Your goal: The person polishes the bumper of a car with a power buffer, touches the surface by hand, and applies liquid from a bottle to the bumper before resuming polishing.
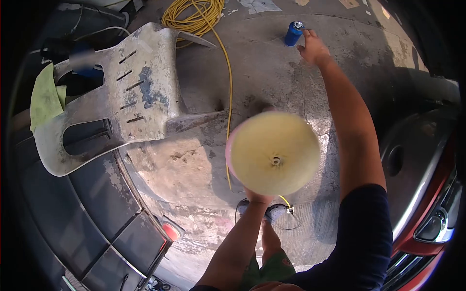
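Observation:
A round, pale yellow pad (275, 153) with a small metal hub in its centre faces the camera. My left hand (258, 196) is mostly hidden beneath the pad's lower edge, so its fingers do not show. Out to the upper right, my right hand (314, 47) reaches toward a blue bottle (292, 35) with a silvery top, which stands on the concrete floor. The fingers of that hand are apart, with the fingertips close beside the bottle's top; whether they touch it is unclear.
A worn white plastic chair (145, 82) with a green cloth (46, 99) stands left. A yellow cord (229, 97) runs from a coil (191, 17) down the floor. A red car (427, 237) is at the right. A red-and-grey object (171, 231) lies lower left.

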Action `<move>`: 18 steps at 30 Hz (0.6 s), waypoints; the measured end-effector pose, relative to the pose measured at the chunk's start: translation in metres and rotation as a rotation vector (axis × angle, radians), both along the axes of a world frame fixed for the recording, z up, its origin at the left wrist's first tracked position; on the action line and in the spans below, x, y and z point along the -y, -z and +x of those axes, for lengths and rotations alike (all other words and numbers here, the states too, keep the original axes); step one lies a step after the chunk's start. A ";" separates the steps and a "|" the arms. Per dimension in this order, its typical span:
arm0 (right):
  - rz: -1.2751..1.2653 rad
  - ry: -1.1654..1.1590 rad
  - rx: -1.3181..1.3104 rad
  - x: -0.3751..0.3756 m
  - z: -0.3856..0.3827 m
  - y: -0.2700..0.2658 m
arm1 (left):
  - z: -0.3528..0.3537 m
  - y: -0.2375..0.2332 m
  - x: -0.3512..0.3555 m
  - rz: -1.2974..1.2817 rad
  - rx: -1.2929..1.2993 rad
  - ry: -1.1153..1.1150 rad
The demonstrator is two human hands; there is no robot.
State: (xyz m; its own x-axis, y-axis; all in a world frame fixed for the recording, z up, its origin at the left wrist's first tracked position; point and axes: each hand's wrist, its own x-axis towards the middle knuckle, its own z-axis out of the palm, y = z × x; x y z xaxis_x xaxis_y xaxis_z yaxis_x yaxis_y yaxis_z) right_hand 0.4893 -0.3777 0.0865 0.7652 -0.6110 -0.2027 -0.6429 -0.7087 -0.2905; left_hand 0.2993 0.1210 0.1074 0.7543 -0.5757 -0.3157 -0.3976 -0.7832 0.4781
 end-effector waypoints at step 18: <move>-0.064 0.051 -0.015 0.004 -0.009 0.070 | -0.007 0.008 -0.022 0.216 0.198 0.256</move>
